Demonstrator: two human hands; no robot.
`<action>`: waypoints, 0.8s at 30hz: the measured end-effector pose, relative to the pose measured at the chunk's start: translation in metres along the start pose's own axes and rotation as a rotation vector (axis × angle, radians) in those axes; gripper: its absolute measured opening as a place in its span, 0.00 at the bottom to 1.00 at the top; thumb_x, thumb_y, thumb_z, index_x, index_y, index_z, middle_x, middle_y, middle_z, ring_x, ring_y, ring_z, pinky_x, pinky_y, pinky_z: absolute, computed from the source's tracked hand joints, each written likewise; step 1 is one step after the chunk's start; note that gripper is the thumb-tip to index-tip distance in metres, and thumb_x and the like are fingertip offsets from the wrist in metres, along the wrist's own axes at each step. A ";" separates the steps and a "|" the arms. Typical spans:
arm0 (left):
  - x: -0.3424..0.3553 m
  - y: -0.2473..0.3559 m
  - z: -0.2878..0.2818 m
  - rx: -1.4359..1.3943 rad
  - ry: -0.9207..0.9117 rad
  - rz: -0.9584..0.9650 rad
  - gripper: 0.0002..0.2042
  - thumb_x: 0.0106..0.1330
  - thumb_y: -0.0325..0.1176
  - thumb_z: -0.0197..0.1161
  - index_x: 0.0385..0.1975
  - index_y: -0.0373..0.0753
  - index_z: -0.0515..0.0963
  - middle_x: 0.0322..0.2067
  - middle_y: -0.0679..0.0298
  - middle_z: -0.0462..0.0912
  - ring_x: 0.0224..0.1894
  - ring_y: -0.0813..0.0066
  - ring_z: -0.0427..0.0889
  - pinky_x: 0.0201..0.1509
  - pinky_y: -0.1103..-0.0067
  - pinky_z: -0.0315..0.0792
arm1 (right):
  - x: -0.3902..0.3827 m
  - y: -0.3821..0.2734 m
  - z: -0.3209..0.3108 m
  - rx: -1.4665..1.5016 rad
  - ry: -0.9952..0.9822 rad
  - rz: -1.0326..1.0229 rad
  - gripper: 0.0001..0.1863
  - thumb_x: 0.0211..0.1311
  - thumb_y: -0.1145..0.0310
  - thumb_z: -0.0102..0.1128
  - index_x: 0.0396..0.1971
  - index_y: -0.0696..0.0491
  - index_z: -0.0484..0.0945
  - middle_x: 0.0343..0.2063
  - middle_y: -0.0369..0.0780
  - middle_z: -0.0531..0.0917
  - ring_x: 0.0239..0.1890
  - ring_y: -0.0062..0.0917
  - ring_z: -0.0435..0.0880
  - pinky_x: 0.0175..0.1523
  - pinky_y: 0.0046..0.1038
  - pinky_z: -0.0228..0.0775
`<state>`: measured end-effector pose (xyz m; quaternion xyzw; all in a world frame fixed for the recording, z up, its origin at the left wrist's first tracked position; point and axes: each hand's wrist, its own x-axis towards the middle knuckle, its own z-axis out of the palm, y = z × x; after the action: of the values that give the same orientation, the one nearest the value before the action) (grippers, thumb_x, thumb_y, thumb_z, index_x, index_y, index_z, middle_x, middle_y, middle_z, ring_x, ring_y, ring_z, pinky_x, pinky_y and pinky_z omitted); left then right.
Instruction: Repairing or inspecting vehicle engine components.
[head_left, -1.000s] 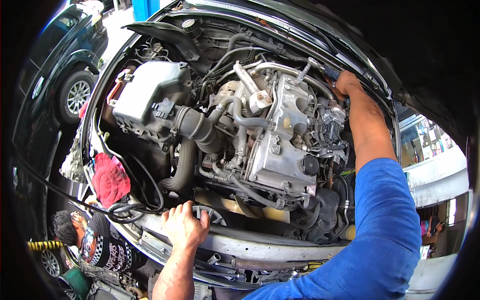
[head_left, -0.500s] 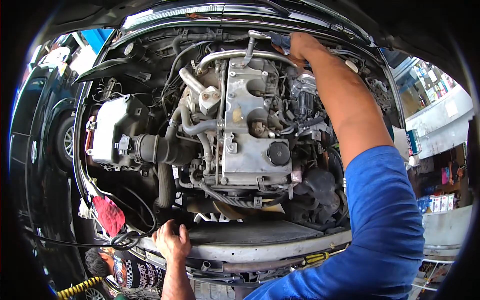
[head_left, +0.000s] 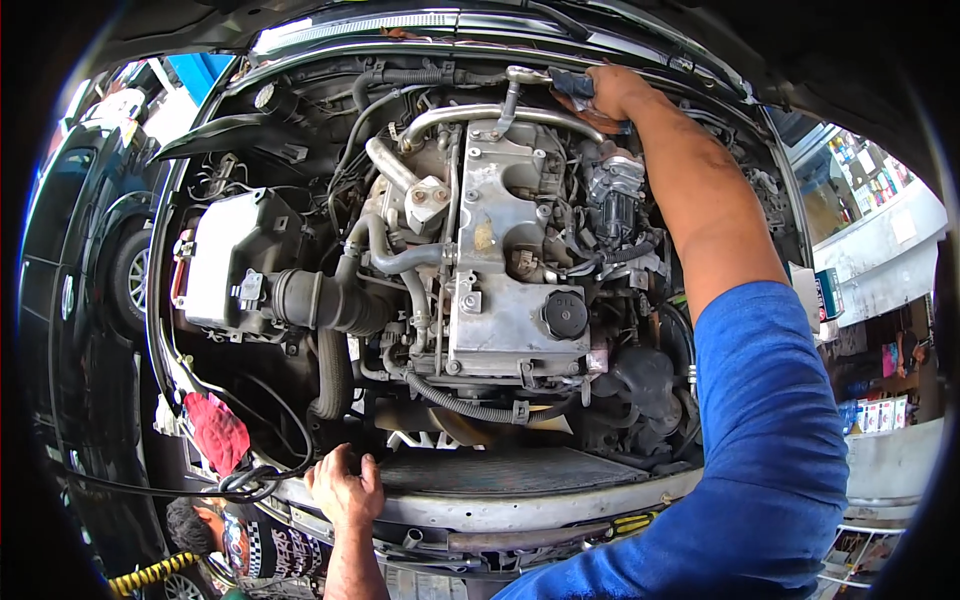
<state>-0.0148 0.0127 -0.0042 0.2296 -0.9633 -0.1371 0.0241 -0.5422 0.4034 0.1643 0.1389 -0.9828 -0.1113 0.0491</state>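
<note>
My right hand [head_left: 617, 92] is closed on a dark blue-grey item [head_left: 572, 83], too unclear to name, at the end of a silver ratchet [head_left: 527, 76] over the back of the engine. An upright extension [head_left: 510, 105] runs from the ratchet down by the rear of the metal valve cover [head_left: 480, 225]. My left hand [head_left: 345, 485] has curled fingers resting over the front crossmember [head_left: 430, 506], just ahead of the radiator [head_left: 505, 470]. A red cloth [head_left: 215, 430] and looped black hose [head_left: 245, 490] lie left of it.
The airbox [head_left: 235, 250] fills the engine bay's left side. A co-worker [head_left: 215, 535] bends low at lower left beside a yellow coiled hose [head_left: 150, 572]. A dark car [head_left: 90, 330] stands on the left, shelves with goods [head_left: 865, 180] on the right. The raised bonnet [head_left: 750, 40] overhangs above.
The view has swung, so the engine sits more upright and centred than a second ago. In the last half second my right hand and ratchet have shifted slightly right; my left hand stays put.
</note>
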 end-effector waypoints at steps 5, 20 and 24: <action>0.004 0.004 -0.005 -0.031 0.001 0.014 0.18 0.58 0.44 0.67 0.43 0.39 0.83 0.39 0.57 0.87 0.46 0.56 0.83 0.61 0.63 0.66 | -0.013 -0.026 -0.026 0.083 -0.059 0.233 0.20 0.60 0.61 0.65 0.51 0.53 0.84 0.51 0.51 0.85 0.56 0.43 0.83 0.60 0.39 0.76; 0.005 0.002 -0.015 -0.046 -0.019 0.037 0.18 0.56 0.44 0.67 0.42 0.40 0.83 0.38 0.57 0.87 0.45 0.56 0.83 0.59 0.62 0.67 | -0.024 -0.050 -0.037 0.023 -0.021 0.349 0.15 0.50 0.70 0.69 0.39 0.61 0.88 0.47 0.55 0.86 0.53 0.46 0.85 0.57 0.37 0.78; 0.004 0.002 -0.014 -0.036 -0.021 0.036 0.18 0.56 0.45 0.66 0.41 0.40 0.83 0.36 0.58 0.87 0.44 0.57 0.83 0.58 0.62 0.67 | -0.027 -0.050 -0.037 0.056 -0.096 0.377 0.18 0.52 0.67 0.70 0.42 0.60 0.87 0.50 0.55 0.84 0.57 0.44 0.83 0.59 0.38 0.77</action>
<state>-0.0180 0.0092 0.0103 0.2105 -0.9648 -0.1566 0.0208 -0.4980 0.3563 0.1869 -0.0520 -0.9953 -0.0794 0.0182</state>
